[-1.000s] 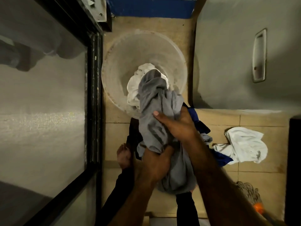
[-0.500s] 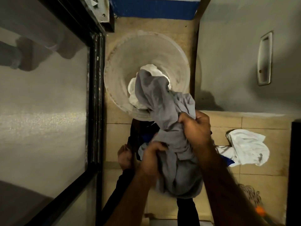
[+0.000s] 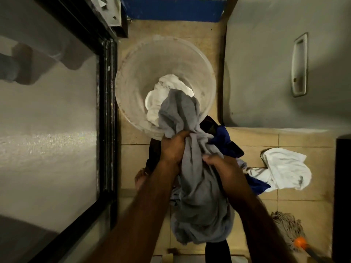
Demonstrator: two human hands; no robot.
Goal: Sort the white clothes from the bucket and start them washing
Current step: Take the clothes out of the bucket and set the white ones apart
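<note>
While both hands grip it, a grey garment [image 3: 191, 168] hangs in a long bunched fold over the tiled floor [image 3: 303, 204], its upper end reaching across the near rim of a clear plastic bucket [image 3: 133, 73] and its lower end drooping toward the bottom of the view. The left hand [image 3: 173, 149] is closed tight around the cloth close to the bucket's rim, fingers wrapped into the fabric. The right hand [image 3: 222, 168] is clenched on the same garment a little lower and to the right, the cloth gathered under its fingers. Inside the bucket lies a crumpled white garment [image 3: 165, 93], partly covered by the grey one's upper end. Just behind the hands, beside the bucket, a pile of dark blue and black clothes [image 3: 222, 137] lies on the floor. To the right of that pile, another white garment [image 3: 284, 168] lies crumpled on the tiles, touching the dark clothes at its left edge. A string mop head [image 3: 286, 226] with an orange collar rests on the floor at the lower right. A bare foot [image 3: 141, 177] shows under the left forearm, next to a dark-framed glass panel [image 3: 106, 111] along the left side
</note>
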